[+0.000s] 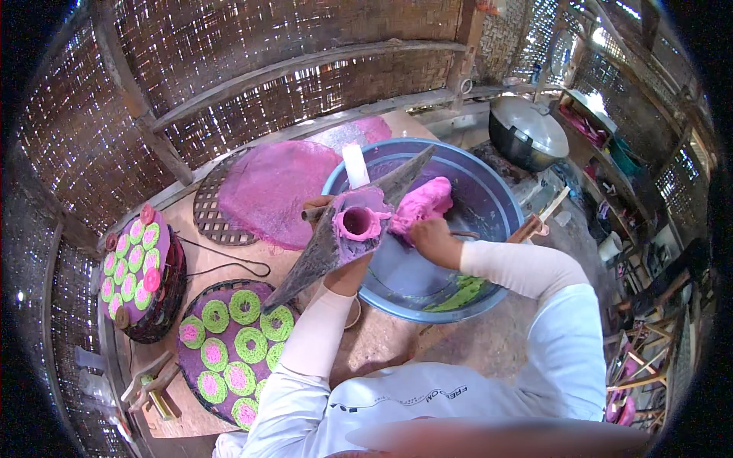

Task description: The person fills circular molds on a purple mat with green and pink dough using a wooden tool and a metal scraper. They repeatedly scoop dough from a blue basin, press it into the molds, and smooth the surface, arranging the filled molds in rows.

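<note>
My left hand [350, 276] is wrapped round a long grey wooden noodle press [305, 263] from below and keeps it tilted over the left rim of a blue basin [510, 210]. The press has a round hole in its middle, and pink dough is smeared about that opening. Inside the basin, my right hand [437, 242] is closed on a big lump of pink dough [424, 200], its fingers partly hidden by the lump. A white strip-shaped piece [355, 164] sticks up behind the press. Streaks of green dough [460, 294] cling to the basin's near wall.
Left of my arm lies a round tray [187, 355] with several green and pink noodle rings; another loaded stack [164, 317] stands farther left. Pink mesh cloth [279, 187] covers a dark lattice [214, 202]. A lidded pot [527, 133] is at the back right.
</note>
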